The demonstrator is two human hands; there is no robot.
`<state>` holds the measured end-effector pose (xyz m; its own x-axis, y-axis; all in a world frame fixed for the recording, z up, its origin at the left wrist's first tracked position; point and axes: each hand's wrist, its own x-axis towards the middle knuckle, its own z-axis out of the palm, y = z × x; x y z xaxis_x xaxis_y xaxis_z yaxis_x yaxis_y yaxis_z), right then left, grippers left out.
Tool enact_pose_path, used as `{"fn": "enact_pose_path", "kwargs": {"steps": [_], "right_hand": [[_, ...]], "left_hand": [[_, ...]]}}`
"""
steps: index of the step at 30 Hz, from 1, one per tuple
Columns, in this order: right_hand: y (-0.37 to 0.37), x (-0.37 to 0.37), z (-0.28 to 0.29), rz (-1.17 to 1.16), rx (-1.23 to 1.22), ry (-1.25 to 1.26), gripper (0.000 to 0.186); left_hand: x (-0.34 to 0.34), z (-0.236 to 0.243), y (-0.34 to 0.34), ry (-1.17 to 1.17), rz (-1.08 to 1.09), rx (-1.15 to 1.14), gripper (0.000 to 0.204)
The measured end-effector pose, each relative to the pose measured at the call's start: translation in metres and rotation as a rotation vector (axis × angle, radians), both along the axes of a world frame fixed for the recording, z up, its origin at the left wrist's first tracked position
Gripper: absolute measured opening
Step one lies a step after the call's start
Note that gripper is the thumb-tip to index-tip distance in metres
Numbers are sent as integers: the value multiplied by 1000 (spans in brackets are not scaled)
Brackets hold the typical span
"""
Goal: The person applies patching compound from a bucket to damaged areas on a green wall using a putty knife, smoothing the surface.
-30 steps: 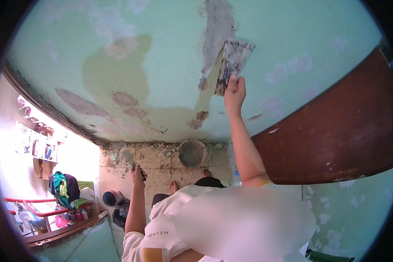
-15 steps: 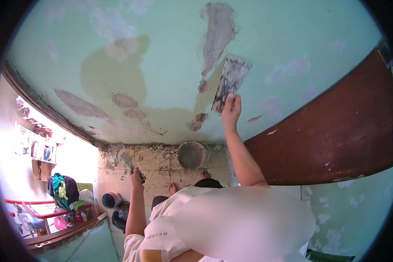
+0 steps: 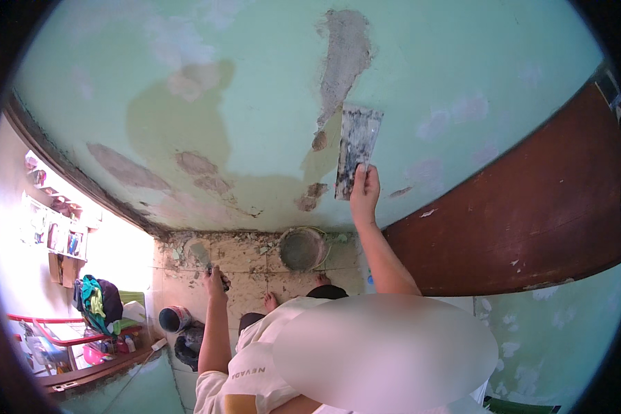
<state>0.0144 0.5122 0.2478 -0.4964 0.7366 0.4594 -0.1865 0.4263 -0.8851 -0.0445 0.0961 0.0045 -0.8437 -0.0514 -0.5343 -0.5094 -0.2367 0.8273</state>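
A flat rectangular board, mottled grey and black, is gripped at its lower end by my closed right hand. It is held up before the green wall, beside the lower tip of a long grey plaster patch; contact with the wall cannot be told. Low on the left, my left hand is closed round the dark handle of a putty knife. The knife's pale blade points up and away over the littered floor.
A bucket of grey material stands at the wall's foot by my feet. Crumbs and paint flakes litter the tiled floor. A small tub and a black bag sit at left. A brown wooden panel borders the right.
My right hand has brought the board down a little and turned it more upright. The left hand with the putty knife has barely moved.
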Motion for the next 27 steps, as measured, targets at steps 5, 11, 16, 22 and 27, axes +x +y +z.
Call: {"fn": "enact_pose_path", "kwargs": {"steps": [5, 11, 16, 22, 27], "right_hand": [[-5, -25, 66, 52, 74, 162, 34], [15, -58, 79, 43, 145, 42, 35], [15, -58, -50, 5, 94, -170, 37], [-21, -28, -64, 43, 32, -134, 32], [4, -61, 18, 37, 203, 148, 32]], "left_hand": [[2, -11, -16, -20, 19, -17, 14], [4, 2, -6, -8, -6, -9, 15], [6, 0, -1, -19, 7, -14, 15], [8, 0, -15, -19, 9, -25, 16], [5, -2, -20, -11, 13, -30, 17]]}}
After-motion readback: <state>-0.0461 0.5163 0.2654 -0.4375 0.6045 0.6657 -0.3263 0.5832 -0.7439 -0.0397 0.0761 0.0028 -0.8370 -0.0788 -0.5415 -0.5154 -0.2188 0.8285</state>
